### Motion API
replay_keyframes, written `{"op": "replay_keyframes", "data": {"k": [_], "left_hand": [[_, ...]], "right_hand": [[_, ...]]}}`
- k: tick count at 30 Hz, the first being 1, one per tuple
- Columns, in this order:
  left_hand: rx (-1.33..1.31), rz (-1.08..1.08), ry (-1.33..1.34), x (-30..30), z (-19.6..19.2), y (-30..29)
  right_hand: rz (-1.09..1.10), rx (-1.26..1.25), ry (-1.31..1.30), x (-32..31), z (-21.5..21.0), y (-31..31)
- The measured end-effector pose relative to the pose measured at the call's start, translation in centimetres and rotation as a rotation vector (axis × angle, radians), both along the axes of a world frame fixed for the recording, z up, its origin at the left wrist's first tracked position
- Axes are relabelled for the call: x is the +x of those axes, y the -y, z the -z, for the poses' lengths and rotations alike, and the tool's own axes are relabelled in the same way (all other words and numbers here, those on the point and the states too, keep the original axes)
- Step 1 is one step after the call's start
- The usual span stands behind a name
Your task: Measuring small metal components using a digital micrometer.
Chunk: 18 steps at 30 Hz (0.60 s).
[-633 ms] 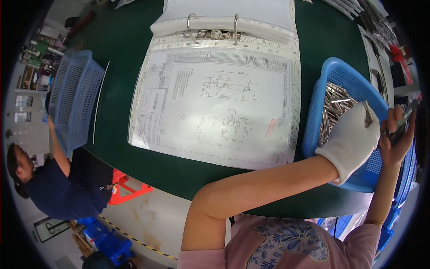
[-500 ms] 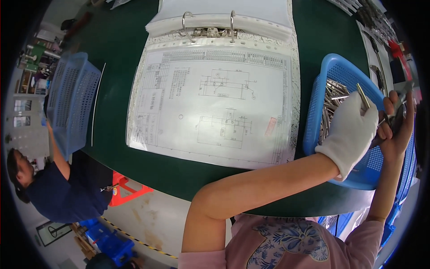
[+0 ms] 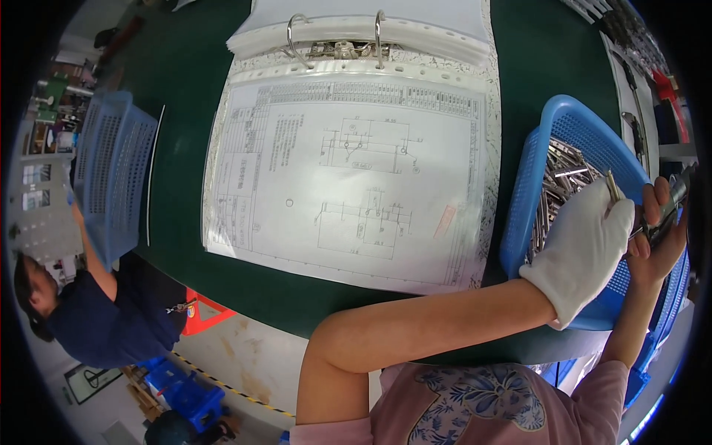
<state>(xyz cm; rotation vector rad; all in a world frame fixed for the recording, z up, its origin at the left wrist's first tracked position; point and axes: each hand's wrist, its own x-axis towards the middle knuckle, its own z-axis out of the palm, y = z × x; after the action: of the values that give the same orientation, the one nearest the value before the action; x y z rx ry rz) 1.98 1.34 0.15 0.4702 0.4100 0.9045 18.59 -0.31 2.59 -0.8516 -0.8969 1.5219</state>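
Gloved left hand [image 3: 582, 252] shifted slightly nearer, closed on a metal pin [image 3: 612, 185] over the blue basket [image 3: 552, 133], right hand [image 3: 660, 233] gripping a dark gauge [image 3: 667, 208], binder [image 3: 348, 170] left.

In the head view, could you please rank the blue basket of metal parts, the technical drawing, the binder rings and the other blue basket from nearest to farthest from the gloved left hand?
From the gloved left hand, which holds a thin metal pin:
1. Blue basket of metal parts, right under the hand.
2. Technical drawing, mid-table to its left.
3. Binder rings, at the table's far edge.
4. Other blue basket, far left.
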Motion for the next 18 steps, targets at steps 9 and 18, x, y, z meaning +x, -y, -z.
{"op": "replay_keyframes", "data": {"k": [9,18], "left_hand": [[0.008,0.001,0.023,0.6,0.4,0.1],[0.125,0.007,-0.201,-0.4,0.3,-0.1]], "right_hand": [[0.008,-0.024,0.009,0.5,-0.1,0.2],[0.033,-0.004,0.062,0.2,0.3,-0.1]]}}
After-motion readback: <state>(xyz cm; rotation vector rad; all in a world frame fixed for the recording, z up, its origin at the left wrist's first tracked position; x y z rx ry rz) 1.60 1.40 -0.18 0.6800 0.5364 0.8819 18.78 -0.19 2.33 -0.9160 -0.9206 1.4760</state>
